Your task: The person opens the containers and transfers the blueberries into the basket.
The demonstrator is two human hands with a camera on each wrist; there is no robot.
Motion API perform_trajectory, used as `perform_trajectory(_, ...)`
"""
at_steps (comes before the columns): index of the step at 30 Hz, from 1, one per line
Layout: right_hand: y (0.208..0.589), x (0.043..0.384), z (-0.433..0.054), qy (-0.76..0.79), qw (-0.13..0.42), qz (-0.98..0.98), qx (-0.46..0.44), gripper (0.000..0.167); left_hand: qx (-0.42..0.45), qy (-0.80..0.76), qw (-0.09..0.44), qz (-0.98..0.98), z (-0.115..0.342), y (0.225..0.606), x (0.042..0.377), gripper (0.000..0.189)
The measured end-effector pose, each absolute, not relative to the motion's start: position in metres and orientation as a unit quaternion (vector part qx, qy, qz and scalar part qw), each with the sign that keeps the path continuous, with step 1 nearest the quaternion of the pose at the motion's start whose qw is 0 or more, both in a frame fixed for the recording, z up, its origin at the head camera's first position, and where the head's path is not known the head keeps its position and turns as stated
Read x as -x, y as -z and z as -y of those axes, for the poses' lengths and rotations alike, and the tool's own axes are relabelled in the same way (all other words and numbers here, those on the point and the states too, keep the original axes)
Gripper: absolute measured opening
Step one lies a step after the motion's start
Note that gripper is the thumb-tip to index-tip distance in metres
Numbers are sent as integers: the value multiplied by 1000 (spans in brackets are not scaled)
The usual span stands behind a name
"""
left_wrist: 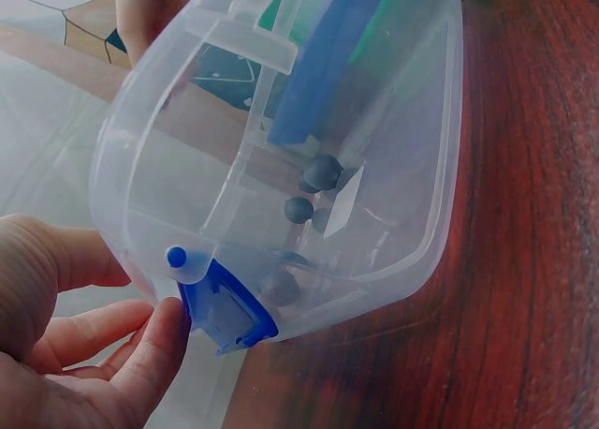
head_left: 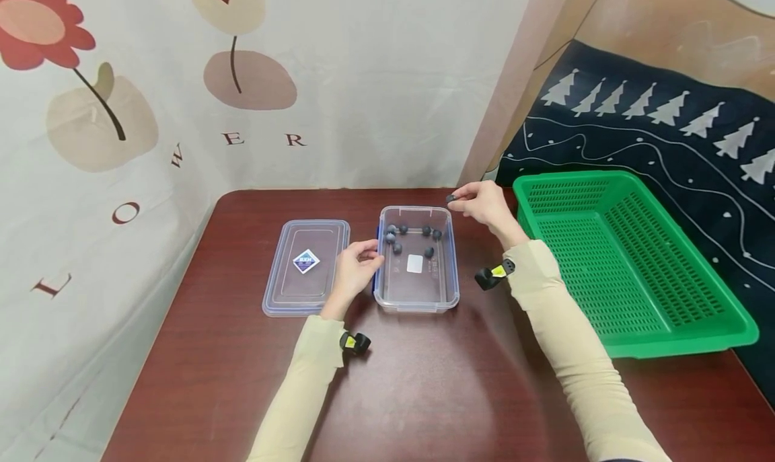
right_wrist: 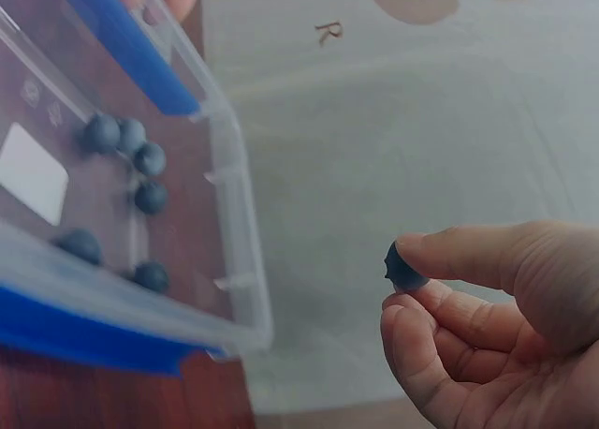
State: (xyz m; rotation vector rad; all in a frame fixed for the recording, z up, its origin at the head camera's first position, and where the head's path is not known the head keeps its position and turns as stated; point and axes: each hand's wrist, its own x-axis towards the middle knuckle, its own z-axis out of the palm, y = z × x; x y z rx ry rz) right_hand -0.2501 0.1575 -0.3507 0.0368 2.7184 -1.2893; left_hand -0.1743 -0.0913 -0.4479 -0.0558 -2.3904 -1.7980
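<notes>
Between thumb and forefinger, my right hand (head_left: 482,203) pinches a blueberry (right_wrist: 404,267), just outside the far right corner of a clear plastic container (head_left: 418,294). Several more blueberries (right_wrist: 150,197) lie on the container's floor, mostly toward its far end. My left hand (head_left: 357,268) holds the container's left side, thumb and fingertips at the rim beside a blue clip (left_wrist: 225,307). To the left, the container's lid (head_left: 307,294) lies flat on the table, with a blue and white diamond sticker (head_left: 306,261) on it.
A large green plastic basket (head_left: 684,344) stands at the right, close to my right forearm. Behind the brown table (head_left: 387,395) hangs a pale curtain (head_left: 387,112) with flower prints. A dark cloth (head_left: 660,132) with white trees lies beyond the basket.
</notes>
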Motion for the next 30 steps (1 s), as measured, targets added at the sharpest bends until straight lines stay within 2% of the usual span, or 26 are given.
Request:
perform_trajectory(9,335,246,-206,424,15,-905,-25,32,16,594,74,801,92,447,174,32)
perform_trajectory(16,331,241,-249,420,0,-906,-56,36,10,603,63,795,91,446,174,32)
perform_trajectory(23,333,242,-285,429,6,-900,-77,42,14,602,64,796,91,448,174,33)
perform_trajectory(30,344,244,-315,462,34,-881,-103,49,17,607,66,792,90,448,175,33)
